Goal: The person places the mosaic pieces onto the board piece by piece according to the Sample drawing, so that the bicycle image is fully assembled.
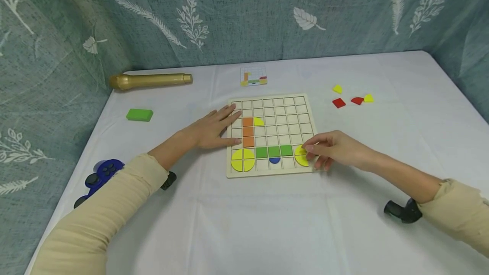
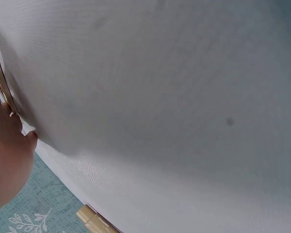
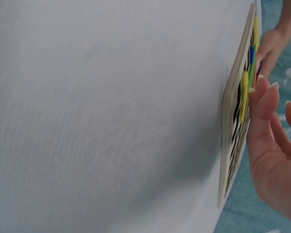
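A wooden grid board (image 1: 269, 175) lies flat on the table. My left hand (image 1: 214, 130) rests with fingers spread along its left side. In the left wrist view only part of that hand (image 2: 9, 150) shows at the board's edge. At the lower right of the grid, my right hand (image 1: 332, 150) pinches a yellow quarter-circle piece (image 1: 299, 151), thumb and forefinger close together. The other fingers curl below. Fitted in the grid are a yellow circle (image 1: 237, 165) of several quarters, orange squares (image 1: 248, 131), green squares (image 1: 274, 152), a blue half circle (image 1: 274, 160) and a yellow quarter (image 1: 258, 121).
Loose yellow pieces (image 1: 338, 89) and red pieces (image 1: 338, 103) lie right of the board. A picture card (image 1: 254, 76) lies behind it. To the left are a gold microphone (image 1: 150, 80), a green block (image 1: 139, 115) and a blue game controller (image 1: 103, 176), partly behind the sleeve.
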Demonstrator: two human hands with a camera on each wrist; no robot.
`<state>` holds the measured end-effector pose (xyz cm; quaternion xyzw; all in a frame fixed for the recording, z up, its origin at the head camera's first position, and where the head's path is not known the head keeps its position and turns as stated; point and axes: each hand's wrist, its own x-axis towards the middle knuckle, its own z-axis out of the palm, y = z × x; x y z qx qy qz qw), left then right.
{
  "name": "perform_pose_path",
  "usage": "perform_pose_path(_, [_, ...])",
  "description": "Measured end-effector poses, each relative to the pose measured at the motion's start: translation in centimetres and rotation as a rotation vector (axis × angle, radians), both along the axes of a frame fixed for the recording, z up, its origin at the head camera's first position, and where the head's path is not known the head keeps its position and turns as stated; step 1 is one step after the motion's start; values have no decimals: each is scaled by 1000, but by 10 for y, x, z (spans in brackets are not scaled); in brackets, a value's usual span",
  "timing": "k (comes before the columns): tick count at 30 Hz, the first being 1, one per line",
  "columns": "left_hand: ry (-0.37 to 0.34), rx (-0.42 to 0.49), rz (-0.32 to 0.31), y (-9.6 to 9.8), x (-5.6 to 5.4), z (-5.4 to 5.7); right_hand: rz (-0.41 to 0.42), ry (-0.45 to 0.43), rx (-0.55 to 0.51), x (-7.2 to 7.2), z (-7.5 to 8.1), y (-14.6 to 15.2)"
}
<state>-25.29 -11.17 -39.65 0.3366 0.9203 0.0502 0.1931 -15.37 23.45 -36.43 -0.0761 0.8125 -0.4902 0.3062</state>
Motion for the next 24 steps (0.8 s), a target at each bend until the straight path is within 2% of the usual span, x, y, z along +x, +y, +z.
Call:
perform_pose_path(5, [-6,1,-5,0,0,1,-9,-14,-27,-6,-5,6])
perform_pose_path(12, [-9,-4,-3,0,0,0,-18,-80,-102,-17,-13,20])
perform_pose_path(24, [-1,1,-1,0,1,0,-147,-191,-162,-47,-14,68])
